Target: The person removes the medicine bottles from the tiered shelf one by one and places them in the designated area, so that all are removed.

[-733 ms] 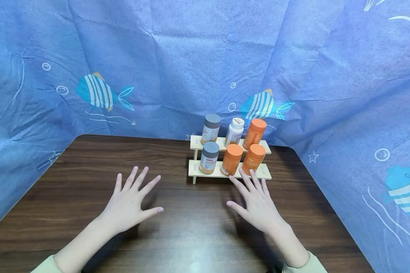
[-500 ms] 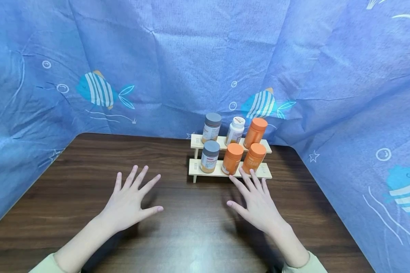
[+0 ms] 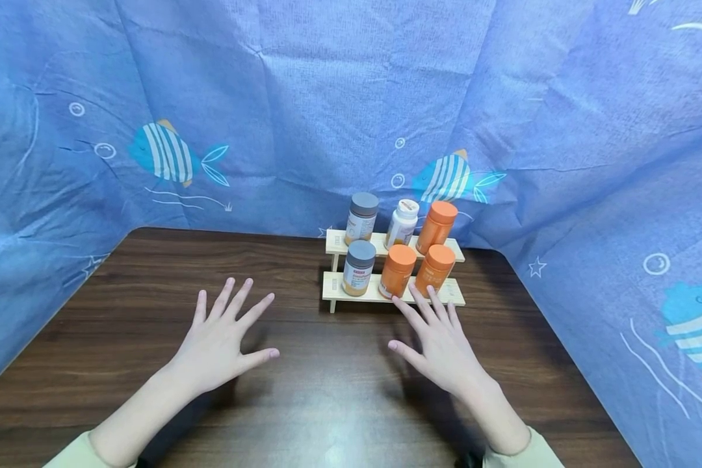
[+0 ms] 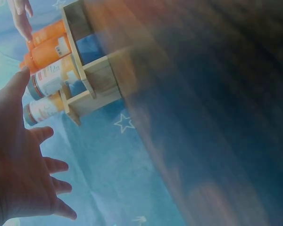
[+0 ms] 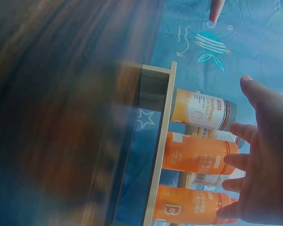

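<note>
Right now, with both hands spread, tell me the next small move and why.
I would probably ease the right hand forward to the front-row orange bottle at the right end: that hand holds nothing, is spread open, and is nearer the wooden rack than the left hand.

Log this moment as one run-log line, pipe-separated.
left hand: spread, holding nothing, over table | right hand: spread, holding nothing, near front orange bottles | two-tier rack: three bottles per tier
</note>
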A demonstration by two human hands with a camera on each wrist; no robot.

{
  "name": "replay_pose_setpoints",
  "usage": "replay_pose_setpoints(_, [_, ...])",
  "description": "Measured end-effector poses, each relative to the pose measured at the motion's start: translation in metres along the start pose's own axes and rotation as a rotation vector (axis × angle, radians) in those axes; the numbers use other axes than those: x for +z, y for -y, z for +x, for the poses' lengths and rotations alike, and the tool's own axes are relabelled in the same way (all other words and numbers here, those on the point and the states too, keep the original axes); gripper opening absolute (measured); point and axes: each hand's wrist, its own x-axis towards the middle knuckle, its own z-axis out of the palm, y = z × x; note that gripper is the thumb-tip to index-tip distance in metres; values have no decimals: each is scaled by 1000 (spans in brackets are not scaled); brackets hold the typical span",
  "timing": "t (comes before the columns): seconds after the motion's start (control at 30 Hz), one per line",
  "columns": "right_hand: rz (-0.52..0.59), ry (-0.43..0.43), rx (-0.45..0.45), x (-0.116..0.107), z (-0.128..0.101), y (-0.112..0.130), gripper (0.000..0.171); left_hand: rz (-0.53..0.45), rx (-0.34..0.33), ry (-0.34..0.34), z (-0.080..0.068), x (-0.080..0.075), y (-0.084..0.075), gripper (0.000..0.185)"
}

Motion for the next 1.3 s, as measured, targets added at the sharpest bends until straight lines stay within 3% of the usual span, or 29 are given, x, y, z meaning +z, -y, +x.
replay_pose_setpoints(0.3, [14, -29, 2, -15, 2, -7, 73, 26, 13, -36, 10, -10, -1, 91])
replay_pose_setpoints(0.6, [53, -74, 15, -35, 5, -29, 73, 23, 29, -91, 28, -23, -2, 91])
replay_pose_setpoints(0.9, [153, -180, 19, -46, 5, -63, 73, -4, 71, -135, 57, -43, -3, 89])
replay_pose_setpoints(1.3, [229, -224, 85, -29, 4, -116, 69, -42, 146, -212, 105, -62, -13, 84])
